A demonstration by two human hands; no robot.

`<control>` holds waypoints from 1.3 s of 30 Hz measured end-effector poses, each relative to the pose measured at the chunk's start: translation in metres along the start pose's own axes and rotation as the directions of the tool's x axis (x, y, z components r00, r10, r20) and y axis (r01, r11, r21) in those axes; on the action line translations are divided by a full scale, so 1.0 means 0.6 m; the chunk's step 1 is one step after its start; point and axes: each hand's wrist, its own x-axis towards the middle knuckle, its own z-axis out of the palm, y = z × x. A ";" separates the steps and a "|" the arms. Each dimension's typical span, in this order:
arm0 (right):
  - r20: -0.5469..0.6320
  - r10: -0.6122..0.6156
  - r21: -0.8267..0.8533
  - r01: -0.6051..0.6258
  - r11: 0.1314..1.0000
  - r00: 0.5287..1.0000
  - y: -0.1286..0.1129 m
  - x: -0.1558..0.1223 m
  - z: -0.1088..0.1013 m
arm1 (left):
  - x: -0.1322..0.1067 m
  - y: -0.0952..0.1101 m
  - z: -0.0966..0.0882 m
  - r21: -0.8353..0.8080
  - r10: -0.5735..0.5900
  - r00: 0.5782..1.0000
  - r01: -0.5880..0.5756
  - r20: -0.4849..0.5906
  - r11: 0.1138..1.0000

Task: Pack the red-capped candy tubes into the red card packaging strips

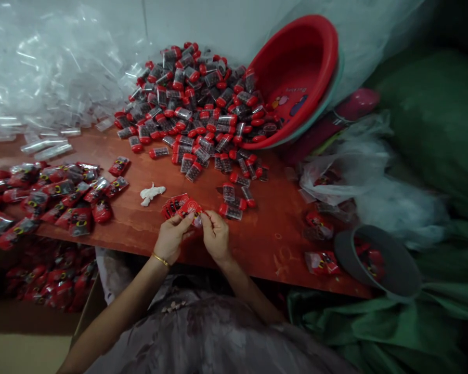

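Close to the table's front edge, my left hand (170,238) pinches a red printed card (192,206) with a spiral mark on it. My right hand (217,236) is closed at the card's right side, thumb and finger pressed together on its edge. A small whitish bit shows between the hands, too blurred to name. Just behind my left fingers lie several more red printed cards (172,205), overlapping. A crumpled white scrap (152,194) sits to their left. To the right, several small clear containers with red caps (234,210) lie loose on the table.
A big heap of red-capped containers (191,104) spills from a tilted red basin (296,67). Wrapped red packets (62,192) cover the left side, above a box of packets (58,280). Clear plastic sleeves (54,67) pile behind. A grey bowl (345,252) stands right.
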 end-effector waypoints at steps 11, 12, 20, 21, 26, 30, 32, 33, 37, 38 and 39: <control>0.120 -0.027 -0.762 0.109 0.638 0.992 0.086 0.012 -0.138 | 0.017 0.004 0.000 0.069 0.032 0.999 -0.029 -0.038 0.997; 0.137 -0.036 -0.771 0.129 0.624 0.990 0.091 0.011 -0.139 | 0.016 0.001 0.001 0.063 0.016 0.999 -0.014 -0.033 0.998; 0.147 -0.038 -0.417 0.097 0.904 0.988 0.087 0.003 -0.135 | 0.005 0.004 -0.005 0.069 -0.005 1.000 0.005 -0.005 0.998; 0.157 -0.005 -0.292 0.052 0.955 0.988 0.077 -0.005 -0.137 | 0.003 0.004 -0.006 0.070 0.000 1.000 0.000 -0.004 0.998; 0.301 0.131 0.075 -0.160 0.984 0.944 0.013 -0.048 -0.142 | -0.003 0.000 0.000 0.078 0.022 1.000 -0.022 0.002 0.997; 0.319 0.160 0.104 -0.202 0.974 0.934 -0.004 -0.056 -0.132 | -0.008 -0.002 0.009 0.112 0.059 0.997 -0.064 0.043 0.992; 0.308 0.180 0.119 -0.226 0.967 0.934 0.000 -0.054 -0.127 | -0.008 -0.002 0.010 0.138 0.074 0.995 -0.083 0.067 0.987; 0.301 0.190 0.133 -0.239 0.962 0.934 0.003 -0.053 -0.124 | -0.008 -0.003 0.008 0.154 0.082 0.994 -0.093 0.074 0.984; 0.275 0.216 0.194 -0.274 0.942 0.937 0.010 -0.051 -0.112 | -0.005 -0.003 0.003 0.163 0.105 0.991 -0.118 0.084 0.980; 0.279 0.219 0.199 -0.279 0.939 0.935 0.011 -0.051 -0.110 | -0.004 -0.003 0.002 0.148 0.102 0.991 -0.113 0.085 0.983; 0.283 0.222 0.203 -0.285 0.937 0.933 0.010 -0.051 -0.108 | -0.004 -0.003 0.002 0.134 0.092 0.992 -0.104 0.086 0.986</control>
